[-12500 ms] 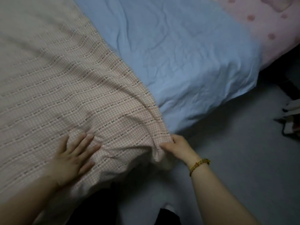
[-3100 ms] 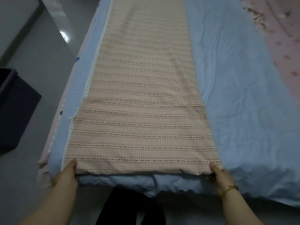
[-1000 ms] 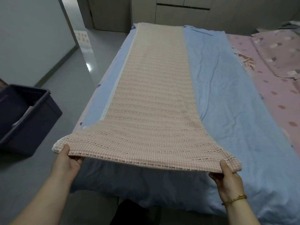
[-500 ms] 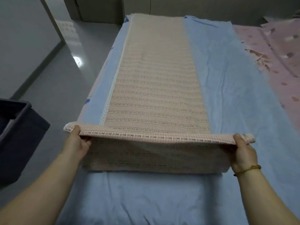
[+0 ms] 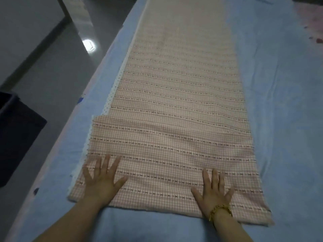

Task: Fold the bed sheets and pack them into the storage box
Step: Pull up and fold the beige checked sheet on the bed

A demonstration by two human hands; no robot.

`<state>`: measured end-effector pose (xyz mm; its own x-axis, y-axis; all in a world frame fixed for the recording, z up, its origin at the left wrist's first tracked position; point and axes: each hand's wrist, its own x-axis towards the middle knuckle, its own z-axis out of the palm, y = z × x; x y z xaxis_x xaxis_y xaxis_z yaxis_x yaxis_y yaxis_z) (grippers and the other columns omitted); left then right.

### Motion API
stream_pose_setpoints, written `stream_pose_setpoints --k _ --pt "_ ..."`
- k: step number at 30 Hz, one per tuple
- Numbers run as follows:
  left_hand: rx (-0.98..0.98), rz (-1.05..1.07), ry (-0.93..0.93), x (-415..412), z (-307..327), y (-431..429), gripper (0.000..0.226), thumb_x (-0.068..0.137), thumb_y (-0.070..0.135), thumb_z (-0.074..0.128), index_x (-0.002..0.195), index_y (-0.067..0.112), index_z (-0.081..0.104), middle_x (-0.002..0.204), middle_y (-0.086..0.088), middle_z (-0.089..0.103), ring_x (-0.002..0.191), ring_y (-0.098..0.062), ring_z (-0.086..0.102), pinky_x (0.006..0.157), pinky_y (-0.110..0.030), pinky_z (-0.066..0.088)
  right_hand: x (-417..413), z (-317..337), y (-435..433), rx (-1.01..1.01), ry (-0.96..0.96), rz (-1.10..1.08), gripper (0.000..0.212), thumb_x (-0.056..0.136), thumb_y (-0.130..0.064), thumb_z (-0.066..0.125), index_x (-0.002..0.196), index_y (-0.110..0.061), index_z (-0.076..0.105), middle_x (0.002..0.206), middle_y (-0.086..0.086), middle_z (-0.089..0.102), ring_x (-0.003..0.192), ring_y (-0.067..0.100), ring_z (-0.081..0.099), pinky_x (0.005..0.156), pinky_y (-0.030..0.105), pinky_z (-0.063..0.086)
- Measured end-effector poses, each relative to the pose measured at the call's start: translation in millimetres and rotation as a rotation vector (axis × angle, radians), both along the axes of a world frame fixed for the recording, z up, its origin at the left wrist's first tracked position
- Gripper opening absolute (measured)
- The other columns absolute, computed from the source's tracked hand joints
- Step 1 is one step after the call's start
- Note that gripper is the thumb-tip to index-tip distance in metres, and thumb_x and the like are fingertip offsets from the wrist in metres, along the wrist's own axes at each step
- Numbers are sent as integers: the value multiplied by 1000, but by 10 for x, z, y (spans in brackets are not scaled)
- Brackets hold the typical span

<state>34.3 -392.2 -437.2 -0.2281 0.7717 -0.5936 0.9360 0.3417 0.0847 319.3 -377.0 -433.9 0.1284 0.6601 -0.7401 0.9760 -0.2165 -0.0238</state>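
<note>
A pink checked bed sheet point(image 5: 180, 95), folded into a long strip, lies lengthwise on the blue sheet point(image 5: 279, 105) that covers the bed. Its near end is folded over onto itself, and the folded flap reaches about a quarter of the way up. My left hand point(image 5: 101, 180) presses flat on the flap near its left edge, fingers spread. My right hand point(image 5: 214, 191), with a gold bracelet at the wrist, presses flat near the right side. The dark storage box point(image 5: 15, 137) stands on the floor at the left, partly cut off by the frame.
Grey floor point(image 5: 57, 67) runs along the bed's left side, with a wall and skirting at the far left. A pink patterned cover point(image 5: 312, 20) shows at the top right corner. The blue sheet spreads wide to the right of the strip.
Both hands carried the near end of the pink sheet forward, laid it down on the strip and let go. They now press flat on the folded part.
</note>
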Motion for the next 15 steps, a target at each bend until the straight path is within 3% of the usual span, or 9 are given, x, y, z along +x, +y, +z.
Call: stream_pose_setpoints --k 3,6,11,13,15 --pt "22 2 22 -9 -170 33 137 10 79 -44 136 27 -31 154 2 -23 142 -22 -18 109 -51 -18 4 -120 53 -16 -44 27 72 92 -61 12 142 -26 -26 150 3 -31 139 26 -26 110 57 -9" --pt "-1 9 -29 -21 -244 53 126 10 81 -42 121 22 -39 153 2 -26 141 -22 -21 89 -41 -35 2 -188 38 -3 -48 36 72 92 -61 11 142 -24 -26 150 4 -31 139 27 -27 110 57 -10" --pt "-52 -51 -36 -14 -260 104 123 20 85 -34 132 34 -34 152 1 -29 140 -22 -26 66 -32 -48 -45 -125 39 -4 -85 18 70 93 -59 10 142 -25 -26 149 4 -32 139 26 -27 109 58 -12" --pt "-49 -65 -60 -43 -226 103 113 34 79 -23 138 34 -30 151 1 -30 139 -22 -28 65 -33 -48 -189 -81 18 12 -121 -38 65 96 -52 9 143 -23 -25 150 6 -31 140 26 -26 108 59 -11" --pt "-55 -72 -111 -42 -192 95 118 28 85 -25 135 35 -32 151 2 -30 139 -22 -28 65 -33 -48 -415 -37 -9 60 -171 -88 59 100 -34 12 144 -16 -23 151 8 -29 141 26 -22 108 59 -11"
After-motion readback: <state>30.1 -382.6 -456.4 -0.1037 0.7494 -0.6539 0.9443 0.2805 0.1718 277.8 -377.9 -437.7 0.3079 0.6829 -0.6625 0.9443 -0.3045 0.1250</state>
